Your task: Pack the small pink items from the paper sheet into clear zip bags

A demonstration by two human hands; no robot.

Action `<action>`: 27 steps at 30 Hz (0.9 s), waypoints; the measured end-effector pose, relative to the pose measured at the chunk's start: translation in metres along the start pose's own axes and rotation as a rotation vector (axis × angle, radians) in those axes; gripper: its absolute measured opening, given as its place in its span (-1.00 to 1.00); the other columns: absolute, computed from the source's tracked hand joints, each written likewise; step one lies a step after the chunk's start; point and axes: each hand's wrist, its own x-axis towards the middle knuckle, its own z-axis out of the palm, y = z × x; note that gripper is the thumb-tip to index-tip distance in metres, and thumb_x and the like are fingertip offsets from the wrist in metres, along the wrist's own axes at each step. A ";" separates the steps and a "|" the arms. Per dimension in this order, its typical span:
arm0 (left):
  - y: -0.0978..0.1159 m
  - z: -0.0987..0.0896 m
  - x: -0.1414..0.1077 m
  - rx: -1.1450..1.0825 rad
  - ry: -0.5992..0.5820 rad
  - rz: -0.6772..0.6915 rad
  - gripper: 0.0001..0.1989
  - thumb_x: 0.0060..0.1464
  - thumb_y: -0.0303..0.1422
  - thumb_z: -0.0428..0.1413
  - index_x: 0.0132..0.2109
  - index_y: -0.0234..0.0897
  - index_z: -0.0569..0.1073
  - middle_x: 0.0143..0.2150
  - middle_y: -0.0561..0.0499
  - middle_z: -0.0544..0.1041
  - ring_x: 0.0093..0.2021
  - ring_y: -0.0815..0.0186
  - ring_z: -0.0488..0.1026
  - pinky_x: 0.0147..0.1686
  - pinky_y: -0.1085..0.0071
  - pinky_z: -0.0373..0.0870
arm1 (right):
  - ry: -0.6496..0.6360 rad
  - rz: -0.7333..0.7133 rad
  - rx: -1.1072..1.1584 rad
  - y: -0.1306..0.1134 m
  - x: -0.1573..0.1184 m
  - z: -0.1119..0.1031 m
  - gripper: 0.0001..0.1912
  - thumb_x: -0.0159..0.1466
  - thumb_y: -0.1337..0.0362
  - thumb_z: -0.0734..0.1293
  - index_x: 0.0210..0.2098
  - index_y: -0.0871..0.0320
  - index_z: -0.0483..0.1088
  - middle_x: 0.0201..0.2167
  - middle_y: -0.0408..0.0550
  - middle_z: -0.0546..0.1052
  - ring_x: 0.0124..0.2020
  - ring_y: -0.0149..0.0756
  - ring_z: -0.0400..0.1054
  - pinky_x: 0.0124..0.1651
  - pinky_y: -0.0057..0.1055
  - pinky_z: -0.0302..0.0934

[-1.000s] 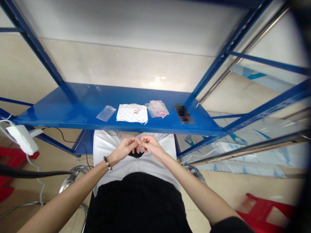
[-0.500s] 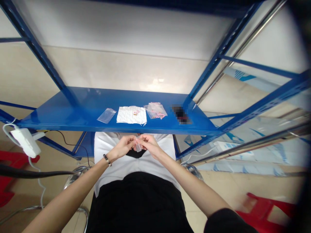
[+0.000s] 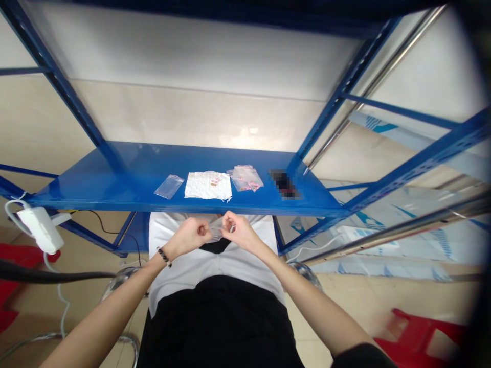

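Over my lap, just below the shelf's front edge, my left hand and my right hand pinch opposite sides of a small clear plastic bag. Fingers hide part of the bag, and I cannot make out anything inside it. Beyond the hands a white cloth lies on the blue shelf, with small pink and gold pieces on it. Right of the cloth is a pile of clear zip bags with pink pieces inside. A flat clear zip bag lies to the left.
The blue shelf stands between blue uprights. A blurred-out dark object lies at its right. At the left hangs a white power strip with a cable. Red stools stand on the floor at both sides.
My hands have moved apart, the left one further leftward, and the clear bag now stretches between them. The things on the shelf lie as before; the view has tilted slightly.
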 end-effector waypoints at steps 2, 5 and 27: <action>0.001 0.003 0.001 0.042 0.032 -0.002 -0.82 -0.08 -0.45 0.07 -0.59 -0.28 0.27 -0.63 0.15 0.23 -0.57 0.43 0.13 -0.52 0.45 -0.03 | 0.011 0.007 -0.004 0.002 0.003 -0.003 -0.81 0.07 0.42 0.33 -0.29 0.11 0.37 -0.48 -0.20 0.42 -0.45 -0.38 0.29 -0.36 -0.46 0.16; 0.005 0.003 0.002 -0.045 0.049 -0.001 -0.81 -0.03 -0.44 0.04 -0.58 -0.29 0.29 -0.62 0.14 0.26 -0.56 0.43 0.15 -0.51 0.46 -0.01 | -0.016 0.040 0.011 0.003 0.004 -0.005 -0.78 0.10 0.42 0.30 -0.25 0.13 0.43 -0.46 -0.15 0.45 -0.45 -0.36 0.33 -0.39 -0.45 0.21; -0.008 0.048 -0.005 -1.279 0.097 -0.418 -0.77 0.12 -0.28 0.22 -0.17 -0.37 0.46 -0.24 -0.15 0.58 -0.32 0.21 0.59 -0.42 0.43 0.48 | 0.204 0.244 0.459 0.001 0.000 -0.016 -0.68 0.13 0.04 0.45 -0.30 0.16 0.45 -0.66 -0.22 0.40 -0.72 -0.45 0.22 -0.67 -0.51 0.12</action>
